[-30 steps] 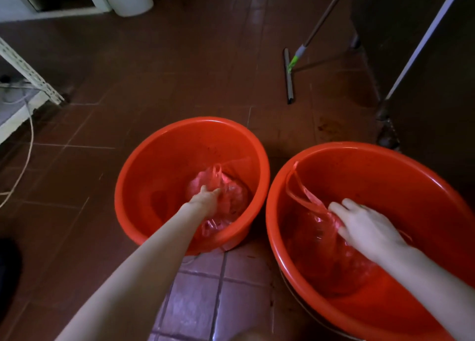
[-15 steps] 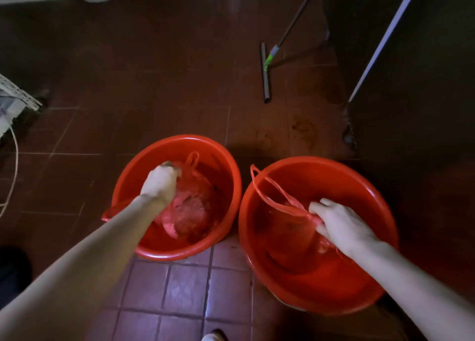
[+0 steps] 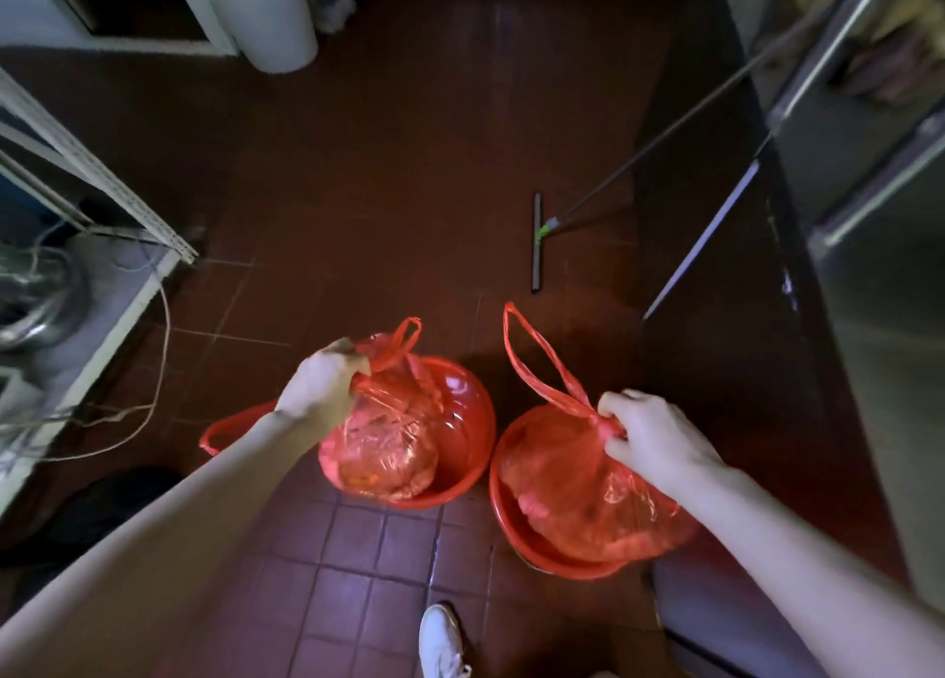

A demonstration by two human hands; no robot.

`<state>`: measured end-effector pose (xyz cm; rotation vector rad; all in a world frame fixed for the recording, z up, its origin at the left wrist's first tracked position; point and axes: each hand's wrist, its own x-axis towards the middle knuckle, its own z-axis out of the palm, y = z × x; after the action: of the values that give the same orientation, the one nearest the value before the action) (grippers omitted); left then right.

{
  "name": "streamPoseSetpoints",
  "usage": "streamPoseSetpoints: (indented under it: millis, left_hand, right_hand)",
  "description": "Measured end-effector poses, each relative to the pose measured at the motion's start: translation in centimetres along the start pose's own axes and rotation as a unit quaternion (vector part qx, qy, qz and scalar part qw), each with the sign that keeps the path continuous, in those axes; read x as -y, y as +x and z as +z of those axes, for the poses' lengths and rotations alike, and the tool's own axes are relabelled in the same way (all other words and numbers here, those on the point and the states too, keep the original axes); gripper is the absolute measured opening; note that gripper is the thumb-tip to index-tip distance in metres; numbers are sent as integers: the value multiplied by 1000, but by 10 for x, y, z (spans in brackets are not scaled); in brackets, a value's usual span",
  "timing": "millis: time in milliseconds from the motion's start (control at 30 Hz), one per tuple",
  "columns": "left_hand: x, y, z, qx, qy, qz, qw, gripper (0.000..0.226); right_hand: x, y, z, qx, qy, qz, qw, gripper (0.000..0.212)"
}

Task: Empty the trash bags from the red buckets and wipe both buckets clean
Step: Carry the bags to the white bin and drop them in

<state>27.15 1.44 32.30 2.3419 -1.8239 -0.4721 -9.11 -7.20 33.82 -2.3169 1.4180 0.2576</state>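
Where the brown tiled floor (image 3: 388,176) runs between a steel cabinet (image 3: 879,319) on the right and a white rack (image 3: 97,181) on the left, two red buckets stand side by side near the person's feet. A white bin (image 3: 276,17) stands at the far left. The left bucket (image 3: 473,421) and the right bucket (image 3: 557,560) are just beside each other, both upright on the floor.

Over each bucket hangs a filled red bag. The left bag (image 3: 383,442) hangs over the near part of the left bucket's mouth, and the right bag (image 3: 578,488) covers most of the right bucket; whether either bag touches its bucket cannot be told.

The left hand (image 3: 322,388) has its fingers curled tight round the gathered neck of the left bag, one handle loop sticking up past the fist. The right hand (image 3: 654,437) grips the right bag at its bunched neck, fingers closed on it, with a long handle loop stretching away to the far left.

Beyond the buckets a squeegee (image 3: 536,240) lies on the floor, its pole leaning off to the far right. A pale cord (image 3: 153,396) trails on the floor at the left. A white shoe (image 3: 441,641) shows at the near edge.
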Motion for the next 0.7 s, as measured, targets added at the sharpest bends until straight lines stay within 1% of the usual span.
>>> streamPoseSetpoints:
  millis: [167, 333, 433, 533, 600, 700]
  left_hand:
    - [-3, -25, -91, -34, -23, 20, 999, 24]
    - [-6, -37, -154, -61, -27, 45, 997, 21]
    - [-4, -45, -187, -79, 1, 43, 996, 22]
    - [8, -51, -218, -113, 12, 25, 993, 21]
    - [18, -50, -238, -132, 17, 19, 991, 24]
    - [32, -42, -263, -148, 27, 25, 988, 24]
  right_hand:
    - [57, -11, -91, -43, 5, -9, 999, 22]
    - [101, -4, -149, -76, 12, -31, 997, 20]
    - [130, 14, -178, -105, 54, -57, 991, 19]
    - [164, 32, -196, -126, 73, -95, 985, 19]
    - [186, 42, -203, -128, 76, -119, 982, 17]
    - [215, 61, -218, -127, 76, -132, 980, 12]
